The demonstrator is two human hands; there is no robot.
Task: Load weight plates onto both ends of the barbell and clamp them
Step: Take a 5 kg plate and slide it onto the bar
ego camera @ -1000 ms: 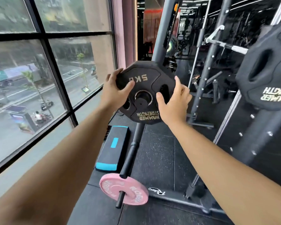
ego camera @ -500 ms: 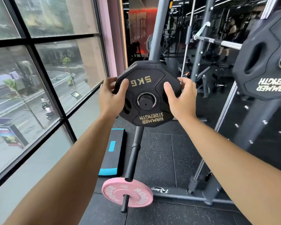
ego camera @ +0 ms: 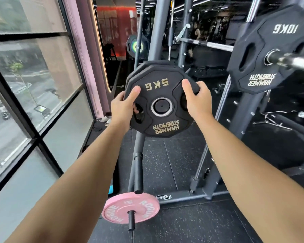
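A black 5 kg plate [ego camera: 165, 128] with upside-down gold lettering stands upright at chest height in front of me. My left hand [ego camera: 124, 106] grips its left edge, fingers through a grip slot. My right hand [ego camera: 197, 100] holds its right edge, thumb on the face. A black round peg end fills its centre hole. A second black plate [ego camera: 148, 64] sits right behind it. Below, the black barbell [ego camera: 138, 165] runs away from me along the floor, with a pink plate [ego camera: 118, 210] on its near sleeve.
A grey rack upright [ego camera: 161, 28] rises behind the plates, and its base bar [ego camera: 182, 198] crosses the black rubber floor. A 10 kg plate [ego camera: 263, 55] hangs on a chrome bar at the upper right. Large windows [ego camera: 33, 102] line the left side.
My right hand went from lying flat on the plate's face to gripping its right edge. The plate's hole now shows a peg end inside it. My view has shifted closer.
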